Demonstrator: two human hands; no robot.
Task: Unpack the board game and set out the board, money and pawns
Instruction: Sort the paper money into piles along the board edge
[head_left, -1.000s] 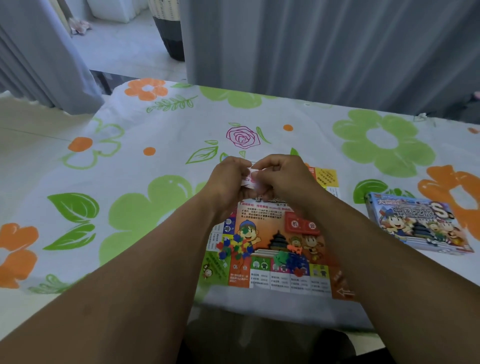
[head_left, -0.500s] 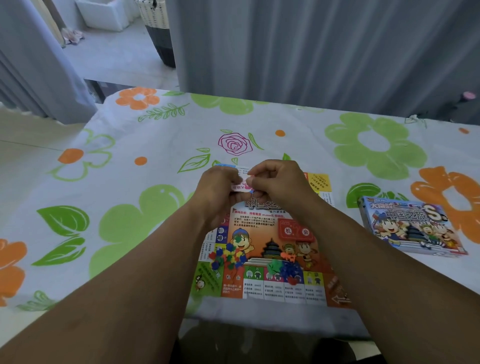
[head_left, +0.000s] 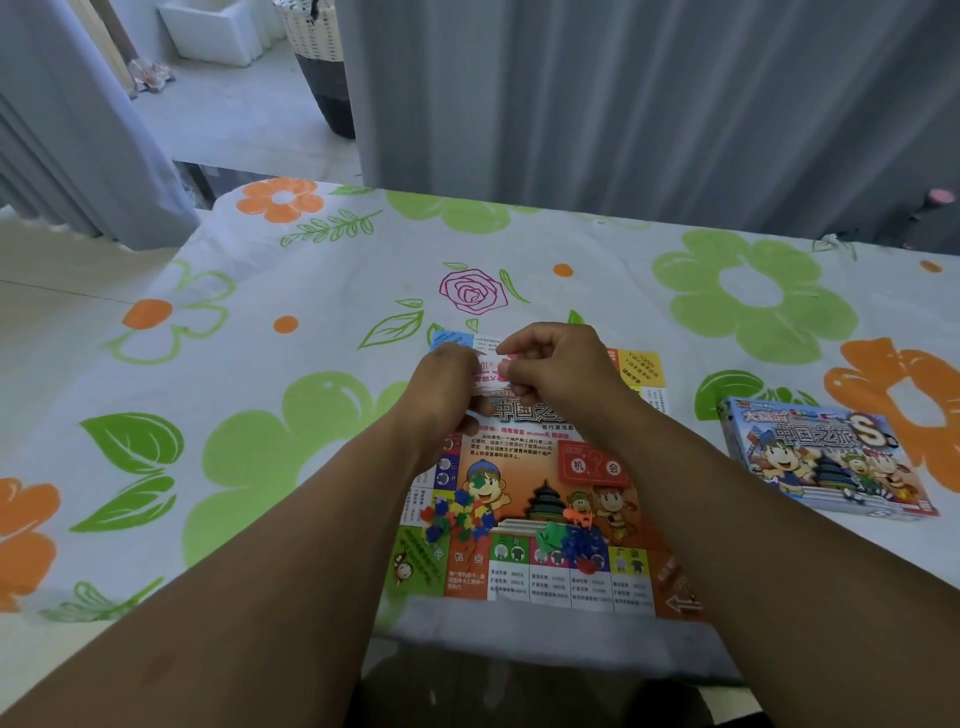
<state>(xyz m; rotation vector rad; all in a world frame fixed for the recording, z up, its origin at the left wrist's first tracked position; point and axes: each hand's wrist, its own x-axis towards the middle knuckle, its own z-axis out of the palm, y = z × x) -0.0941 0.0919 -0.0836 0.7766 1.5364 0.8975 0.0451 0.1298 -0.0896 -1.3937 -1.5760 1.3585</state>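
Both hands, left (head_left: 448, 384) and right (head_left: 558, 371), pinch a small wad of money (head_left: 490, 375) above the board (head_left: 524, 483); the box (head_left: 826, 457) lies to the right.

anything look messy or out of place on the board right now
Mostly tidy. The board lies flat, but the small plastic pieces sit in two loose heaps on its printed squares, not set out. Both hands hold paper money.

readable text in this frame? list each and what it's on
"机" and "会": red card lying on the board.
"中国之": board title, partly behind the hands.
"机 会": orange square on the board's near edge.
"中国之旅" and "S": game box.
Other print, and the slip both hands hold: too small or blurred.
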